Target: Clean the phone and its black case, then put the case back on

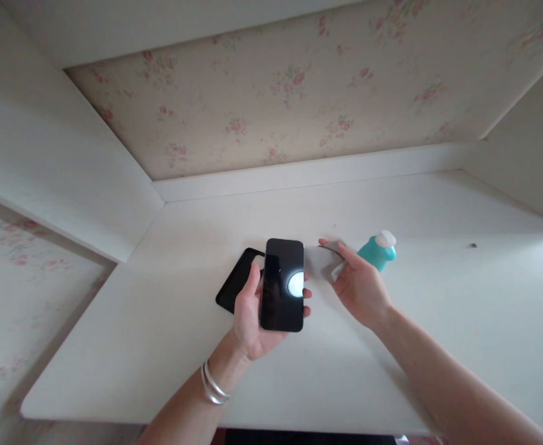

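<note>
The left hand (248, 318) has its grip around one black smartphone (279, 303). The phone is up above the surface (160, 334), with its dark screen facing up. One thumb is on its left side, and three fingertips peek out past its right side. One round, bright shine shows on the glass. The right hand (363, 292) has its grip closed on one grey cloth (316, 262), pinched between the thumb and fingers. The cloth reaches over to the right side of the phone, but I cannot tell if the two touch. On the left wrist there are two shiny silver bands (213, 386). One black phone case (235, 285) lies on the white surface, partly hidden behind the left hand and the phone. One blue-green bottle (371, 250) with one white cap (385, 239) is just behind the right hand, which hides part of it. Farther to the right there is one tiny dark speck (473, 245). At the back is wallpaper (276, 117) with lots of pink flowers on it
</note>
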### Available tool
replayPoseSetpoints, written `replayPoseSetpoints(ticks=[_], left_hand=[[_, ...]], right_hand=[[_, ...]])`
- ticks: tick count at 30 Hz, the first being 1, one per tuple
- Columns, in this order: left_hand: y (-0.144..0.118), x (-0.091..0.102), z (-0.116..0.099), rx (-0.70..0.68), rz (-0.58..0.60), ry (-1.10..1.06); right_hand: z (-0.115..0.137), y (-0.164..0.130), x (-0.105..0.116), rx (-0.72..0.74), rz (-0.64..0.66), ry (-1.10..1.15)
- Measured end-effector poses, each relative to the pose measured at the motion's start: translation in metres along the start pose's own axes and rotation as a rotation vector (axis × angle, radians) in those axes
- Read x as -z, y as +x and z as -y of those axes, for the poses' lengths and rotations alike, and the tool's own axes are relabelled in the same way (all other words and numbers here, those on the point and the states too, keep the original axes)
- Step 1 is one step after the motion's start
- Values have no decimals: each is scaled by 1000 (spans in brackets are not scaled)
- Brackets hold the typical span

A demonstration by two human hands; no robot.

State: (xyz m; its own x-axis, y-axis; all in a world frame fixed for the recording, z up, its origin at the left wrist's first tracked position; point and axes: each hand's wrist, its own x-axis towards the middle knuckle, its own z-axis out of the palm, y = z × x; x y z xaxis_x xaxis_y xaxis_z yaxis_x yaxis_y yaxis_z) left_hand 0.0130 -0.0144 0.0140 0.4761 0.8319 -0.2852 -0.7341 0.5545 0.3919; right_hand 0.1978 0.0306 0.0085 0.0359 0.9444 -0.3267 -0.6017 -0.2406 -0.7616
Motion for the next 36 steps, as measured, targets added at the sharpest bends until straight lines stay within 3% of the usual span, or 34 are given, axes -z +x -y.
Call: replayPoseSetpoints(ticks=[4,6,11,14,18,20,25,30,36], left_hand=[[0,-1,1,10,-10,-6],[1,-1,1,20,-14,-7],[1,0,0,25,-22,10],[1,-1,2,21,-35,31],[4,-2,6,17,-51,96],[6,-1,10,40,-62,117],[7,4,20,148,-28,110],[7,3,24,147,-6,72],[5,-1,17,79,-18,-18]], right_hand=[[-3,2,4,99,-47,-87],[-2,0,3,111,30,-162],[4,-9,-3,34,381,-281],[1,-8,-1,62,312,-294],[-8,-9,10,369,50,-498],[-13,-13,13,564,37,-714],[-22,-22,7,914,374,-1218],[-27,-23,3,999,441,-1407],[-36,-33,0,1048,617,-1423]])
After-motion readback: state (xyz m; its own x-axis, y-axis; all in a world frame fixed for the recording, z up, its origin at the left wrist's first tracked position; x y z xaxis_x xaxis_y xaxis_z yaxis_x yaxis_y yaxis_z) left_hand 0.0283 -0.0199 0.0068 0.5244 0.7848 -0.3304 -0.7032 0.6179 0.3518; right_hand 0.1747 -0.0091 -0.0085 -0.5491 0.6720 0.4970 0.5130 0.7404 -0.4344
